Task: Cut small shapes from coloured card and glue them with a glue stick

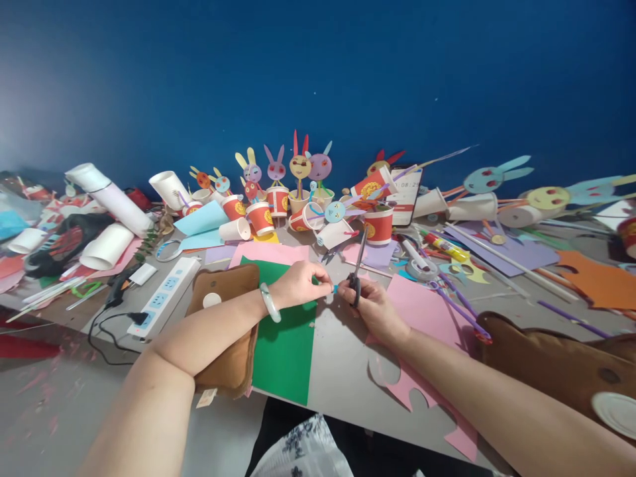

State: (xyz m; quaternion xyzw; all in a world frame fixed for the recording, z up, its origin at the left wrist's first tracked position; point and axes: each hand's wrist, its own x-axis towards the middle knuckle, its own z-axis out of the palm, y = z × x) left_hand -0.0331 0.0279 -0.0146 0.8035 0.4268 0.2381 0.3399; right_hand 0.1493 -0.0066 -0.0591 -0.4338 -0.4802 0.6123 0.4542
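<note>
The left hand [302,283] pinches a blue scrap [334,289]; at its 3 o'clock, the right hand [375,306] grips scissors [356,283].

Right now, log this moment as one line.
left hand: pinching small blue piece | right hand: holding scissors, blades pointing away | green sheet: flat on table | power strip: left of brown cushion

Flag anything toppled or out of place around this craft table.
One white cup lies on its side, and a tipped red cup slants above an upright cup. Pink scraps litter the floor at left, looking untidy.
</note>
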